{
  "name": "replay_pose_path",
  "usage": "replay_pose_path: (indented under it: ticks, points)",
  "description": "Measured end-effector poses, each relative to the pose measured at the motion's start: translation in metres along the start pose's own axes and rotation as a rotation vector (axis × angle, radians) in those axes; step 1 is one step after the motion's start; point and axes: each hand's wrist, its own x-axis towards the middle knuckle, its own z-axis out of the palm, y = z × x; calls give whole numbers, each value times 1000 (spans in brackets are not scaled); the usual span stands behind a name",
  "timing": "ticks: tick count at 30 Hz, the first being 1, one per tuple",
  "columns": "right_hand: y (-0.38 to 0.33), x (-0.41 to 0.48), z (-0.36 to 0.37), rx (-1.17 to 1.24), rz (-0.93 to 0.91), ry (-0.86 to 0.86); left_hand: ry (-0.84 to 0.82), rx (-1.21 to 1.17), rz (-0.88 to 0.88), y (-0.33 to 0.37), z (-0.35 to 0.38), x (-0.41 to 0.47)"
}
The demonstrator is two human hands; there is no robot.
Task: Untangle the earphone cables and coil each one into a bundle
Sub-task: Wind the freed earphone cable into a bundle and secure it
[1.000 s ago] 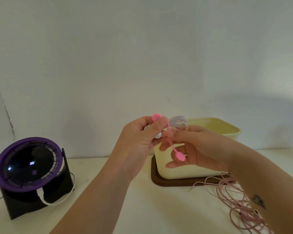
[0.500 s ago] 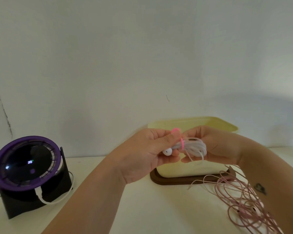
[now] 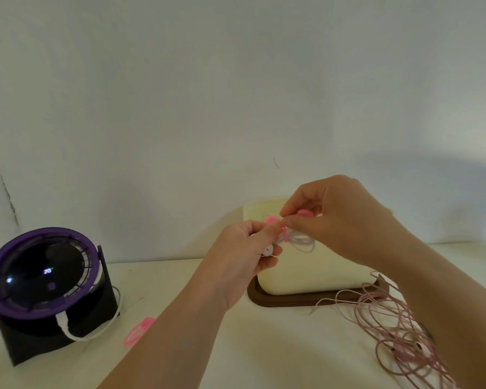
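A coiled white earphone cable (image 3: 302,240) hangs in the air between my hands, in front of the cream box. My left hand (image 3: 246,255) grips one end of the coil, a white earbud (image 3: 267,251) showing under its fingers. A pink cable tie (image 3: 285,236) wraps the coil, its round pink ends at my fingertips. My right hand (image 3: 337,217) pinches one end of that tie from above. A loose pink earphone cable (image 3: 399,335) lies in tangled loops on the table at the right, under my right forearm.
A cream box (image 3: 314,273) stands on a brown tray (image 3: 267,300) behind my hands. A black and purple round device (image 3: 40,276) with a white cord sits at the left. Another pink cable tie (image 3: 138,331) lies on the white table (image 3: 264,346) near my left forearm.
The pink tie, first hanging loose from my fingers, now wraps the white coil. My right hand has risen above the coil and pinches a tie end. The view has tilted slightly down.
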Motion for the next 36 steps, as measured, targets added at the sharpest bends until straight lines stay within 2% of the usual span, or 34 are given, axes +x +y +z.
replay_pose_path:
  ticks: [6,9,12,14,16,19,23,26,29,33,36]
  points:
    - [-6,-6,17,-263,-146,43,67,-287,-120,-6,1,4]
    - [-7,-9,31,-496,-311,179,78,-544,-162,-4,-2,4]
    - [-8,-10,47,-582,-449,338,54,-758,-152,2,-6,6]
    - [-6,-10,54,-494,-499,409,51,-897,-147,10,-9,6]
    - [-5,-12,55,-192,-418,406,66,-978,-121,15,-11,5]
    - [-6,-10,47,285,-180,253,45,-928,-65,20,-10,1]
    - [-3,-2,28,620,-11,121,-114,-802,-3,24,-13,-3]
    - [-4,0,15,658,-38,49,-277,-675,32,26,-20,-6]
    - [-6,1,6,572,-117,11,-473,-695,-6,24,-26,-6]
    - [-6,-1,2,453,-190,-35,-484,-711,-81,22,-29,-7]
    - [-7,-2,1,466,-218,-89,-489,-689,-143,25,-32,-10]
